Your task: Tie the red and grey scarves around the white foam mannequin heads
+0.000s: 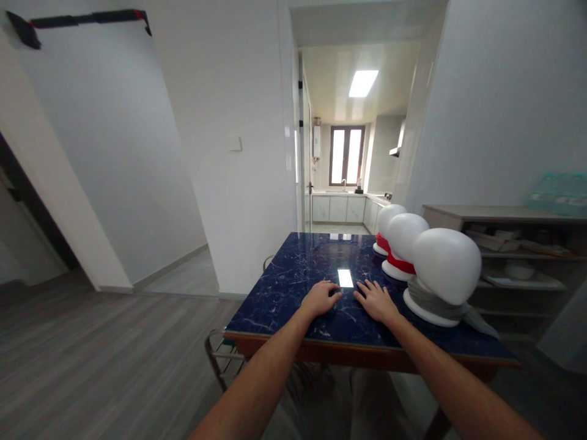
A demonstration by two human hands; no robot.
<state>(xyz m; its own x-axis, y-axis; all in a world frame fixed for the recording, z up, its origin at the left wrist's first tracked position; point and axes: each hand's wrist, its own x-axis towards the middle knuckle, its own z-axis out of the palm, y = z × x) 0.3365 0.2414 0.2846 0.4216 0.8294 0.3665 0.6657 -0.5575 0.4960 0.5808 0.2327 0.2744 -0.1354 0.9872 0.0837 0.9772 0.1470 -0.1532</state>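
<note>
Both forearms reach fwd from the bottom edge. Left hand (320, 298) lies flat, palm down, fingers spread, on the dark blue marble-look counter (293, 275); it grips nothing. Right hand (376, 300) lies the same way just beside it, also open & empty, w/ a bright light reflection on the counter between the fingertips. Under the near-left corner of the counter, a metal chair frame (219, 357) sticks out. Just right of the right hand: a white mannequin head (446, 264) w/ a grey scarf (463, 313) round its base, near but not touching. Behind it, two more white heads (404, 235) w/ red scarves (400, 264), lined up along the counter's right edge. Further right, open shelves (513, 244) w/ dishes. Far end: a doorway to a kitchen w/ a window (347, 155).
</note>
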